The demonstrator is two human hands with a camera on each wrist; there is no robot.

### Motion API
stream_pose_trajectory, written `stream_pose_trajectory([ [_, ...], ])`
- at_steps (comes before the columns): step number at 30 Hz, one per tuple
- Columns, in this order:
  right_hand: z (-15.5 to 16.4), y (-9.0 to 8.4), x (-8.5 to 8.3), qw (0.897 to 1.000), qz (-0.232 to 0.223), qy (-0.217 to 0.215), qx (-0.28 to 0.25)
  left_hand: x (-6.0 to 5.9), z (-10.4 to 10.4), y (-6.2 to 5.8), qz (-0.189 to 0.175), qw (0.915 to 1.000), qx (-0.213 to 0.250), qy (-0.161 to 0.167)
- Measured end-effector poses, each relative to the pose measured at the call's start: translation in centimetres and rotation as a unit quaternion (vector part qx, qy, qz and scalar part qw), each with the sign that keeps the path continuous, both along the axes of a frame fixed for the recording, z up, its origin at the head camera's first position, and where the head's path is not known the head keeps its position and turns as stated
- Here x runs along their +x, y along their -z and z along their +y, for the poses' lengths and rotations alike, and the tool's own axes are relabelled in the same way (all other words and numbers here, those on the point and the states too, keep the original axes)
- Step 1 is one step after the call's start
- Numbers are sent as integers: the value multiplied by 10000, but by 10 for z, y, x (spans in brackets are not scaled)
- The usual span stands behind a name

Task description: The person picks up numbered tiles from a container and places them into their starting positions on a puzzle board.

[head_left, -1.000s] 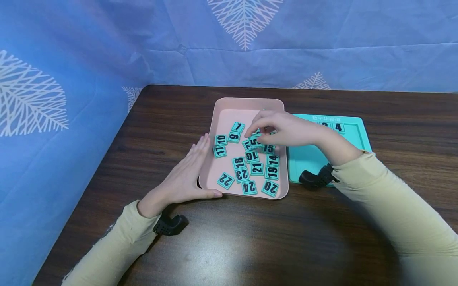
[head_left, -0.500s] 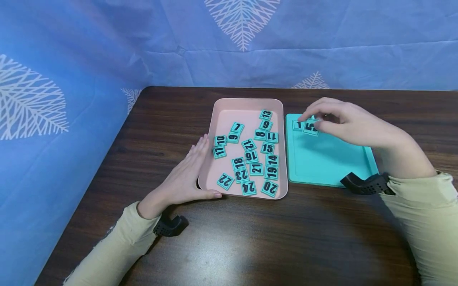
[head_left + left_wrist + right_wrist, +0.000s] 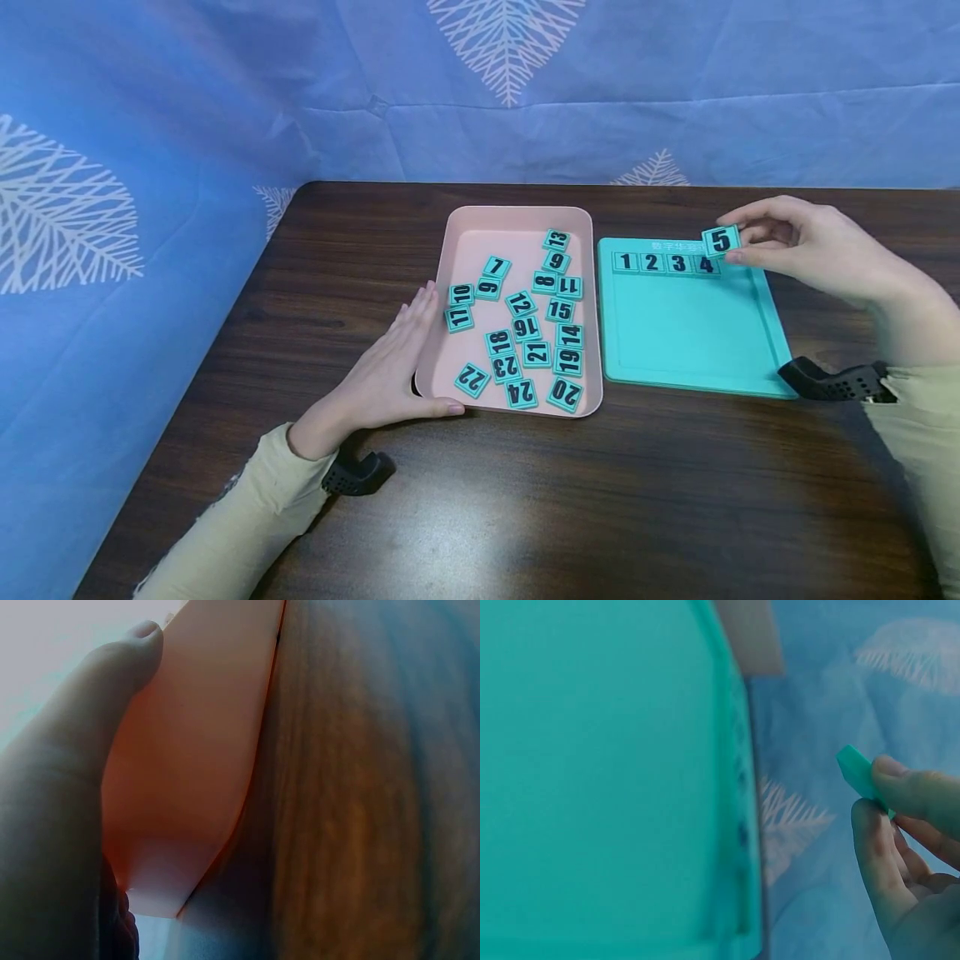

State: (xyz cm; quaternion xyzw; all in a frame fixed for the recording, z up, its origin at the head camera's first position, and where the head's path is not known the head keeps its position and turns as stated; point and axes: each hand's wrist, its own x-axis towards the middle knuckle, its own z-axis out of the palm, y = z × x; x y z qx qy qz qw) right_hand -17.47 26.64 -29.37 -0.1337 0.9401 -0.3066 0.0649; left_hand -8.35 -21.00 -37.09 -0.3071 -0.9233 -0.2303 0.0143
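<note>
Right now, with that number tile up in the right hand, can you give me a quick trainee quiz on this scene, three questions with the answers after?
1. What number shows on the tile in the right hand?
2. True or false: the left hand is pinching a tile too.
3. Which numbers make up the row of tiles along the far edge of the teal board? A) 6 to 9; B) 1 to 4; C) 20 to 24.

Key:
1. 5.
2. False; the left hand touches the pink tray and holds no tile.
3. B.
</note>
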Motion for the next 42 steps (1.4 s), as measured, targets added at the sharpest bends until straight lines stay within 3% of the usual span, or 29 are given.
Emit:
stream_pose_trajectory([
  [7,19,16,-13,9991,-338,244,111,0,0,0,0,10000,-16,-22],
  [17,28,25,-23,9962,-590,171,625,-1,1,-1,-15,10000,-17,-50],
  [26,31,26,-26,9949,-502,-157,857,-1,0,0,-79,9999,-16,-83],
  [42,26,27,-27,9903,-436,-213,1299,1,1,-1,-140,9998,-5,-140],
])
